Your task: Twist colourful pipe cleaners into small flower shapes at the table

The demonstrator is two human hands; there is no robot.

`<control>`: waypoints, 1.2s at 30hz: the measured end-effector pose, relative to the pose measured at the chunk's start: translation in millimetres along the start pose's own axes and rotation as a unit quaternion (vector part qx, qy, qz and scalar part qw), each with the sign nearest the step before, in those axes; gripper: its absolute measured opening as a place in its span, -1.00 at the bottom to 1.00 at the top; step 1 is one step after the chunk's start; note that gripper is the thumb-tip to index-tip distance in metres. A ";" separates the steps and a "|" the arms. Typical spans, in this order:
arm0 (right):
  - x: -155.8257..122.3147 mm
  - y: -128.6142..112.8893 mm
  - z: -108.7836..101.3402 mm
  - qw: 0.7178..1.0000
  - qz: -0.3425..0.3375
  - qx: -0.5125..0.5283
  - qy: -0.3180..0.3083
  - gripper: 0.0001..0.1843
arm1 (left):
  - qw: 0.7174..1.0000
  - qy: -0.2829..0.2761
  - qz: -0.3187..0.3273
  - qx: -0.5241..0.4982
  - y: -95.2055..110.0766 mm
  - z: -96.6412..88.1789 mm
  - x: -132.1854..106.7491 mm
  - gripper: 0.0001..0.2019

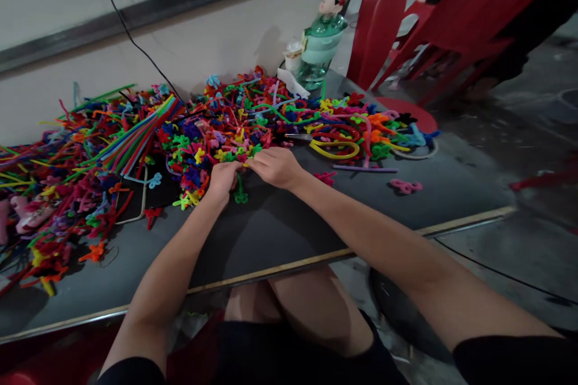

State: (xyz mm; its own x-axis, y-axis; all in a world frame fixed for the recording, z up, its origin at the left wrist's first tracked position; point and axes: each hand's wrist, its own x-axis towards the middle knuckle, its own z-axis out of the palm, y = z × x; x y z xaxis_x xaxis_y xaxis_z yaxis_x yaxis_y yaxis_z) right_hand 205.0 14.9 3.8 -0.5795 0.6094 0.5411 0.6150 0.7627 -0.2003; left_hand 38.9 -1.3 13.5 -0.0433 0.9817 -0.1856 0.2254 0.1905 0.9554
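My left hand point(223, 180) and my right hand point(277, 167) meet at the near edge of a heap of coloured pipe cleaners point(217, 126). Both are closed in a pinch, fingertips almost touching, on a pipe cleaner point(245, 163) of which only a small yellow bit shows between them. Just below the fingers a green pipe-cleaner flower point(241, 195) hangs or lies on a thin green stem; whether it joins the held piece I cannot tell. Right of my hands, scissors point(334, 147) with yellow and red handles rest on the table.
A bundle of straight pipe cleaners point(139, 138) lies on the heap at left. At the back stand a green bottle point(318, 51) and a white cup point(293, 59). A pink twisted piece point(405, 186) lies on the dark table point(280, 234). Red chairs point(379, 30) stand beyond.
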 end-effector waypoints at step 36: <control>-3.4 1.6 18.2 0.975 0.150 0.156 0.043 -0.67 | 0.831 0.140 0.375 0.387 -22.7 -5.5 1.5 -0.88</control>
State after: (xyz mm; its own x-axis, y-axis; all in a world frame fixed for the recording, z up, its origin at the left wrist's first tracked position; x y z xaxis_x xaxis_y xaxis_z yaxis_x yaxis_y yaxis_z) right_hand 198.2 18.0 -13.2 -0.3425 0.8053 0.4839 0.5489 0.5895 -0.5926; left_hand 28.3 -4.2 -7.2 0.1916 0.8063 0.5596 0.8446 -0.4259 0.3246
